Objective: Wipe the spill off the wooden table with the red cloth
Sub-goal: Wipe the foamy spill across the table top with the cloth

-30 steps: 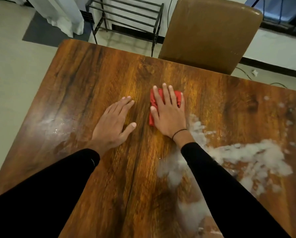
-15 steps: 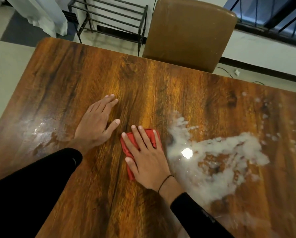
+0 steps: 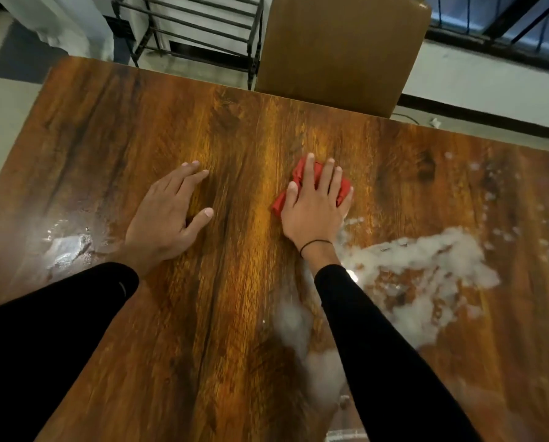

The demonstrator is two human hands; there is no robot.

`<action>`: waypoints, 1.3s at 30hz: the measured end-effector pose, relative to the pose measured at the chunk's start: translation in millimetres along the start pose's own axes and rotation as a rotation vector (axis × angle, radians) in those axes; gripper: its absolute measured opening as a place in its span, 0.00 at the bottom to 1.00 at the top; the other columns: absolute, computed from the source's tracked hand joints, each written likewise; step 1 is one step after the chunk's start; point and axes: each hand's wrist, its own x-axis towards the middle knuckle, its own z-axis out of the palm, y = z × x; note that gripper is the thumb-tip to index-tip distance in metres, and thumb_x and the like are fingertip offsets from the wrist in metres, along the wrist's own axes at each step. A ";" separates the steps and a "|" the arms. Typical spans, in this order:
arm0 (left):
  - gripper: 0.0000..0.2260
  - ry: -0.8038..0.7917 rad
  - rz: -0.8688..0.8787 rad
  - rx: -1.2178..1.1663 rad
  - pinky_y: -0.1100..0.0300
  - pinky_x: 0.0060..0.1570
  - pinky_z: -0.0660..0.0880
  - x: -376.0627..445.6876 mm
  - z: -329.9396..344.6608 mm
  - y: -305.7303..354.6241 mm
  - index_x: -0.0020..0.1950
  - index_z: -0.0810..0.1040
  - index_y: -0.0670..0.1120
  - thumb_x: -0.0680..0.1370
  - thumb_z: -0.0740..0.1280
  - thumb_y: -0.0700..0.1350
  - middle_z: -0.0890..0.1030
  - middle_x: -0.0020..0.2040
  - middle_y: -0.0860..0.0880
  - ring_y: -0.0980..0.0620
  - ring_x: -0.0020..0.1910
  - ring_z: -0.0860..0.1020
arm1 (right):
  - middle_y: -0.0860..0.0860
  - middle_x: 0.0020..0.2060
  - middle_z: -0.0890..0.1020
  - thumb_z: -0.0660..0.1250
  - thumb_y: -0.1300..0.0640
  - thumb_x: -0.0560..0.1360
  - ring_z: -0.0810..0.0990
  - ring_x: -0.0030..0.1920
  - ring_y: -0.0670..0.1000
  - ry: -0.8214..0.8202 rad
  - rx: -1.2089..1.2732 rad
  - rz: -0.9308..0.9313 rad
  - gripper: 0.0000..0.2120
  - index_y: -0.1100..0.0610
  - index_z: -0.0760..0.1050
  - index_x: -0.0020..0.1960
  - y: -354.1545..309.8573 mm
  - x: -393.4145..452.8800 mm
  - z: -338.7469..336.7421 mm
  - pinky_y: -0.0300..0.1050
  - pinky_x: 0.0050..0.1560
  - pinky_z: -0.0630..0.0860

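My right hand (image 3: 314,208) presses flat on the red cloth (image 3: 300,178) near the middle of the wooden table (image 3: 139,129); most of the cloth is hidden under the palm and fingers. White foamy spill (image 3: 426,260) spreads to the right of that hand and trails down toward the near edge under my right forearm. My left hand (image 3: 168,218) rests flat on the bare wood to the left, fingers spread, holding nothing. A thin wet smear (image 3: 69,247) shines near the table's left edge.
A brown padded chair (image 3: 343,49) stands against the far edge of the table. A black metal rack (image 3: 190,23) sits on the floor behind the far left corner. Small white droplets (image 3: 490,186) dot the wood at the far right.
My right hand has pushed the red cloth away from me and to the right, from the near side of the spill back up to its far left edge. My left hand stayed flat.
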 end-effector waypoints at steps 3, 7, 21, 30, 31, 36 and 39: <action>0.32 -0.033 -0.027 0.014 0.41 0.84 0.59 -2.6 -3.5 5.6 0.86 0.68 0.43 0.87 0.55 0.61 0.64 0.88 0.42 0.42 0.88 0.60 | 0.61 0.92 0.50 0.48 0.40 0.91 0.49 0.92 0.65 -0.013 0.022 0.154 0.36 0.51 0.43 0.94 -13.7 -40.7 -3.6 0.75 0.88 0.46; 0.29 -0.018 -0.178 -0.038 0.43 0.87 0.54 -20.5 0.5 43.4 0.87 0.67 0.44 0.89 0.50 0.56 0.58 0.90 0.44 0.45 0.90 0.54 | 0.62 0.91 0.54 0.51 0.35 0.89 0.57 0.90 0.67 -0.092 0.024 0.005 0.39 0.50 0.44 0.94 -26.2 -93.8 -10.0 0.76 0.85 0.56; 0.27 -0.081 -0.010 -0.025 0.48 0.89 0.53 -59.2 30.8 88.6 0.87 0.66 0.42 0.90 0.52 0.53 0.62 0.89 0.44 0.46 0.89 0.58 | 0.60 0.92 0.51 0.48 0.41 0.86 0.48 0.92 0.63 0.008 0.003 0.064 0.37 0.47 0.49 0.94 76.3 -29.2 -21.3 0.73 0.89 0.47; 0.29 -0.062 -0.060 -0.054 0.46 0.88 0.56 -60.7 29.5 89.5 0.88 0.63 0.42 0.90 0.52 0.53 0.61 0.89 0.44 0.46 0.90 0.57 | 0.58 0.92 0.50 0.49 0.40 0.89 0.48 0.93 0.61 -0.049 -0.040 -0.328 0.35 0.45 0.46 0.94 25.6 -60.0 -11.9 0.72 0.90 0.47; 0.28 -0.060 -0.060 -0.049 0.47 0.88 0.55 -60.6 29.6 89.5 0.88 0.63 0.42 0.90 0.52 0.53 0.61 0.89 0.44 0.47 0.90 0.57 | 0.57 0.92 0.51 0.50 0.40 0.89 0.48 0.93 0.60 -0.050 -0.029 -0.367 0.35 0.45 0.46 0.94 25.2 -75.1 -10.0 0.72 0.90 0.48; 0.28 -0.060 -0.059 -0.033 0.53 0.87 0.50 -60.2 29.8 89.8 0.88 0.65 0.42 0.90 0.53 0.54 0.61 0.89 0.45 0.47 0.90 0.57 | 0.55 0.93 0.50 0.53 0.42 0.89 0.47 0.93 0.57 -0.076 -0.029 -0.536 0.36 0.43 0.45 0.94 60.1 -133.5 -7.0 0.71 0.90 0.50; 0.28 -0.061 -0.058 -0.039 0.51 0.88 0.52 -60.2 28.9 90.8 0.87 0.65 0.42 0.90 0.52 0.54 0.61 0.89 0.45 0.47 0.90 0.57 | 0.54 0.93 0.49 0.52 0.42 0.89 0.47 0.93 0.58 -0.082 -0.042 -0.503 0.35 0.43 0.46 0.94 76.0 -125.6 -13.2 0.70 0.90 0.49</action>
